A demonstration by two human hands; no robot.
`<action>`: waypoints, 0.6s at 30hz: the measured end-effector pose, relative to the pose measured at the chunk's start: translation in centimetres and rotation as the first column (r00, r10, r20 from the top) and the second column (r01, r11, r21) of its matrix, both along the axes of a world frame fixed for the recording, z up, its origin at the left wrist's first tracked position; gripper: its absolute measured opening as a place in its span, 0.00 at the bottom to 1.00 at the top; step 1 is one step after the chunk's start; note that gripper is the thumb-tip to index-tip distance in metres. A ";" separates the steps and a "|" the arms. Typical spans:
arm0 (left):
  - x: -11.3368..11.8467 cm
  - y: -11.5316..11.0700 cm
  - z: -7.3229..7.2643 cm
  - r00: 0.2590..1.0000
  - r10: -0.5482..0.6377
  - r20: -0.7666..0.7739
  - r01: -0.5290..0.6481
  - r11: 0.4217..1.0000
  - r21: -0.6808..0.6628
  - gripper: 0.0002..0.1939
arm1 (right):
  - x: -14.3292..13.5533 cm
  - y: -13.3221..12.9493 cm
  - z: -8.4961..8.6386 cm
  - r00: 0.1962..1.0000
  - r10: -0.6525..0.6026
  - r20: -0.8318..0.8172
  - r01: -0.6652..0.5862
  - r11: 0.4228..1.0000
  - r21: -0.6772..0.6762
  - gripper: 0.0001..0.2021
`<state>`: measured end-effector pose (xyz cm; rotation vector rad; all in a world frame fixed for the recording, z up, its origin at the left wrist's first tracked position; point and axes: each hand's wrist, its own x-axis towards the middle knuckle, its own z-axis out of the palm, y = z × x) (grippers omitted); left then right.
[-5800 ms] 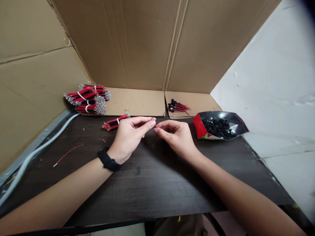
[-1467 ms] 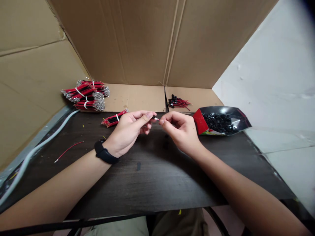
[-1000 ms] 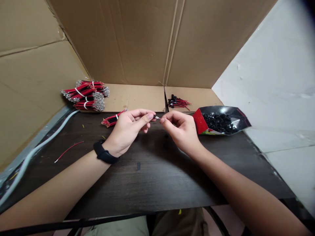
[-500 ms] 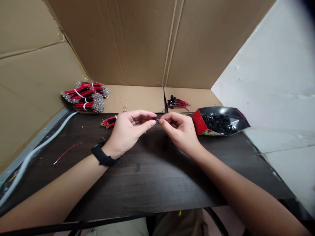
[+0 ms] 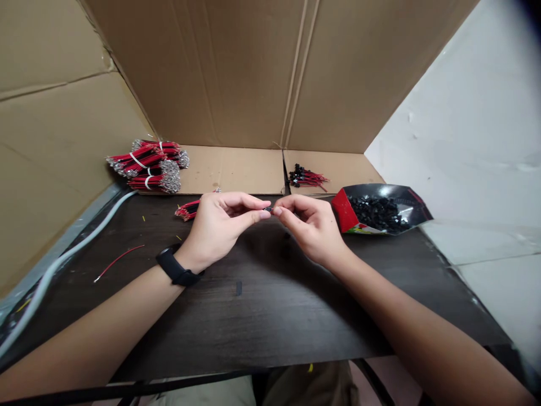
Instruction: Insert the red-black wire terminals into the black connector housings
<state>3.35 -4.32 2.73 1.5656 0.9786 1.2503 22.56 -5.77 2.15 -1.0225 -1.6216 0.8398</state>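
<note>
Over the middle of the dark table, my left hand (image 5: 222, 224) pinches a small black connector (image 5: 267, 209) between thumb and fingertips. My right hand (image 5: 311, 226) meets it from the other side, its thumb and forefinger closed on a thin wire whose end is at the connector. Fingers hide most of both pieces, so how far the wire sits inside cannot be seen. Behind my left hand lies a bundle of red and black wires (image 5: 186, 210), partly covered. Just right of my right hand stands an open carton (image 5: 347, 213) filled with black connectors (image 5: 376, 211).
Tied bundles of red and black wires (image 5: 147, 163) are stacked at the back left. Wires with black connectors (image 5: 308, 177) lie on cardboard at the back. A single red wire (image 5: 118, 260) rests on the table at left. Cardboard walls (image 5: 236, 73) enclose the back and left.
The fingertips of both hands have drawn slightly closer, and less wire shows between them. Both hands keep their pinch; the view has shifted slightly.
</note>
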 end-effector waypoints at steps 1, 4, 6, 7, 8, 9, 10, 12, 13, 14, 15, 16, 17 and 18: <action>0.0 0.0 0.0 1.000 -0.003 0.000 0.003 1.000 -0.001 0.06 | 0.0 0.0 0.0 1.000 -0.002 0.004 0.002 1.000 0.000 0.08; -0.1 0.0 0.1 1.000 -0.017 0.007 0.017 1.000 -0.010 0.06 | -0.1 -0.1 0.0 1.000 -0.004 0.010 0.004 1.000 -0.002 0.08; -0.1 0.0 0.1 1.000 -0.030 0.004 0.030 0.999 -0.009 0.06 | -0.1 -0.2 0.0 1.000 0.001 0.008 -0.001 1.000 -0.011 0.08; -0.1 0.0 0.1 0.999 -0.037 -0.002 0.037 0.999 -0.003 0.05 | -0.1 -0.2 0.0 1.000 0.004 0.008 -0.004 1.000 -0.014 0.08; 0.0 0.0 0.2 0.999 -0.041 -0.009 0.041 0.999 0.007 0.05 | -0.1 -0.2 0.0 1.000 0.006 0.011 -0.006 1.000 -0.014 0.08; 0.0 0.0 0.2 0.999 -0.041 -0.016 0.041 0.999 0.019 0.05 | -0.1 -0.2 0.1 1.000 0.007 0.016 -0.007 1.000 -0.012 0.08; 0.0 0.0 0.1 0.999 -0.039 -0.023 0.040 0.999 0.031 0.04 | -0.1 -0.2 0.1 1.000 0.006 0.019 -0.006 1.000 -0.011 0.08; 0.0 0.1 0.1 0.999 -0.032 -0.038 0.034 0.998 0.055 0.05 | -0.1 0.0 0.1 1.000 0.013 0.012 -0.013 1.000 -0.022 0.08; -0.1 0.1 0.0 0.999 -0.030 -0.045 0.033 0.997 0.063 0.06 | -0.1 0.0 0.2 1.000 0.023 0.004 -0.023 0.999 -0.037 0.08; -0.1 0.2 -0.1 0.998 -0.031 -0.052 0.035 0.997 0.068 0.07 | 0.0 0.1 0.2 0.999 0.036 -0.002 -0.036 0.998 -0.059 0.09; -0.2 0.3 -0.1 0.998 -0.034 -0.054 0.037 0.997 0.069 0.08 | 0.0 0.2 0.3 0.999 0.052 -0.009 -0.053 0.995 -0.085 0.09; -0.2 0.4 -0.1 0.998 -0.032 -0.050 0.035 0.997 0.065 0.09 | 0.1 0.3 0.3 0.998 0.067 -0.019 -0.068 0.992 -0.110 0.10; -0.3 0.5 -0.1 0.999 -0.025 -0.041 0.028 0.998 0.054 0.09 | 0.2 0.4 0.4 0.996 0.078 -0.035 -0.082 0.988 -0.133 0.11; -0.3 0.6 -0.1 0.999 -0.014 -0.030 0.015 0.999 0.038 0.10 | 0.2 0.5 0.4 0.995 0.086 -0.054 -0.094 0.984 -0.153 0.12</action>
